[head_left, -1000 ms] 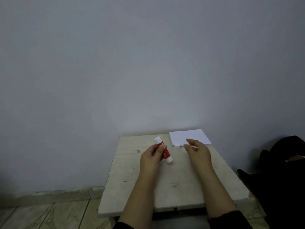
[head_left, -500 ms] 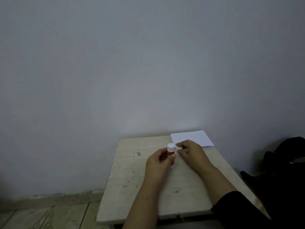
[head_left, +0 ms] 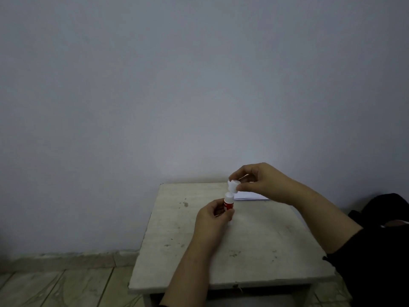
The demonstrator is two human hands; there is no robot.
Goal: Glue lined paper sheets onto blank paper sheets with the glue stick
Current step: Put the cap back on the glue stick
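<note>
From the head camera, the glue stick (head_left: 228, 204) is the thing to find first; it stands almost straight up over the pale table (head_left: 181, 231), near the table's far side. The left hand (head_left: 213, 220) has its fingers and thumb curled round the red lower part of the glue stick; it likely holds it low so the top stays free. The white cap (head_left: 232, 186) is off; it sits just above the glue stick and a little to the right, apart from it. The right hand (head_left: 260, 183) pinches the cap between thumb and fingers, probably to lift it away so the glue can come out.

The stack of paper sheets (head_left: 251, 196) lies flat on the table, behind the glue stick and to its right, close to the wall (head_left: 199, 85); the right hand hides much of it, so I cannot tell which sheets are lined and which are blank. No sheet looks glued yet; this seems to be the very start of the job. A dark heap of something (head_left: 385, 218) sits far to the right of the glue stick, off the table; a tiled floor (head_left: 55, 286) shows down to its left.
</note>
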